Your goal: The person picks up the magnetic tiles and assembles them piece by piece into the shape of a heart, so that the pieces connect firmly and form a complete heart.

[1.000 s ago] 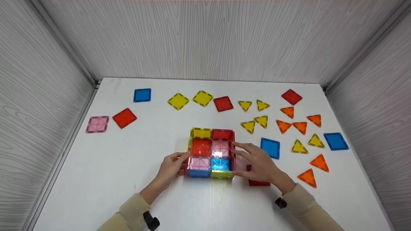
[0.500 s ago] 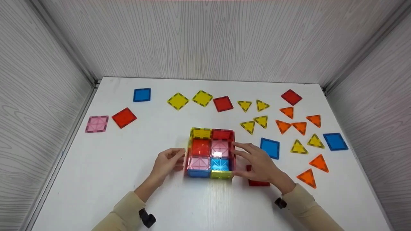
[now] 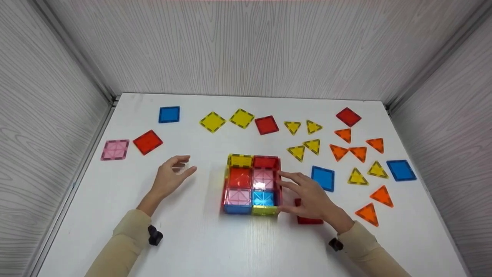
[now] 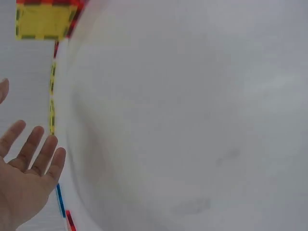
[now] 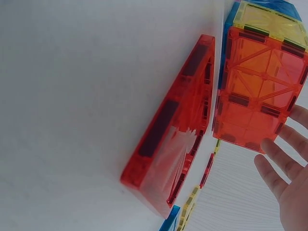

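A low box of see-through magnetic tiles stands mid-table, its walls (image 3: 238, 209) yellow, red and blue around a floor of red, pink and blue squares. My right hand (image 3: 307, 194) rests its spread fingertips against the box's right side; the right wrist view shows those fingers (image 5: 276, 151) by the red side wall (image 5: 262, 72). Apart from the box on the left, my left hand (image 3: 171, 177) hovers over the table with fingers loosely extended, holding nothing. In the left wrist view its palm (image 4: 24, 192) is bare. Partly under my right hand lies a red square tile (image 3: 309, 220).
Farther left lie a red square (image 3: 148, 142), a pink square (image 3: 115, 149) and a blue square (image 3: 169, 114). Yellow squares (image 3: 212, 122) lie behind the box. To the right are several yellow triangles (image 3: 296, 152), orange triangles (image 3: 368, 214) and a blue square (image 3: 323, 178).
My left hand has let go of the box's left side and moved left and slightly farther away, its fingers opening out. The right hand and the box have stayed put.
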{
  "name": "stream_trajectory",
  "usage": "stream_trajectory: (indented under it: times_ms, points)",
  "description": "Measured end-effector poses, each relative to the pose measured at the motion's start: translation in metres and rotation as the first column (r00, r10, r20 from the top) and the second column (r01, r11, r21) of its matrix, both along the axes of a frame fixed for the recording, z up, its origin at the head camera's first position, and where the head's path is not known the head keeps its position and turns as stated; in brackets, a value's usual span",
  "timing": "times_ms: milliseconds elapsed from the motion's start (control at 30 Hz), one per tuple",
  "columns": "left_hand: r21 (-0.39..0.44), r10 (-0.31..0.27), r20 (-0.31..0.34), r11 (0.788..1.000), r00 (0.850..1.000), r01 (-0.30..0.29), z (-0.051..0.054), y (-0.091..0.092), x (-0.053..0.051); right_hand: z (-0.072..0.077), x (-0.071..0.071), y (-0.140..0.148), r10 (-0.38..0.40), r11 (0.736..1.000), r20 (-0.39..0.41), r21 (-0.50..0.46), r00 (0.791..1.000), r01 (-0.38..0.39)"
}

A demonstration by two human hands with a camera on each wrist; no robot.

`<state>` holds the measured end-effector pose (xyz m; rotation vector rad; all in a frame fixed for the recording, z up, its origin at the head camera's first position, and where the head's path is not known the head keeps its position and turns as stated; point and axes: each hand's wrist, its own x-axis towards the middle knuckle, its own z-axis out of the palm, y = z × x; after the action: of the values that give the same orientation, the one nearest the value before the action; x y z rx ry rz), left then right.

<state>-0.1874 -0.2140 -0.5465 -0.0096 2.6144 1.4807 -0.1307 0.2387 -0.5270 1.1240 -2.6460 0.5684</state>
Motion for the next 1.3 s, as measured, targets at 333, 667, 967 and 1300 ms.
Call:
stream_trajectory:
  times_ms: [333,667,967,1300]
  points:
    - [-0.258,-0.016,-0.087,0.966,0.996,-0.007,0.005,-0.057,-0.043,-0.002,-0.001,-0.001,-0.008,1.0,-0.013,0.009,1.0,0.009]
    - [-0.394,0.061,-0.136,0.913,0.989,-0.11,0.001,-0.094,-0.068,0.0,-0.001,-0.003,0.013,1.0,-0.016,-0.006,1.0,-0.013]
    - [-0.446,0.088,-0.058,0.889,0.994,-0.105,-0.007,-0.103,-0.075,0.001,-0.001,-0.003,0.017,1.0,-0.002,-0.007,1.0,-0.017]
    - [-0.49,0.068,-0.023,0.869,0.997,-0.07,-0.009,-0.105,-0.085,0.002,-0.001,0.0,0.012,1.0,-0.022,0.005,1.0,-0.012]
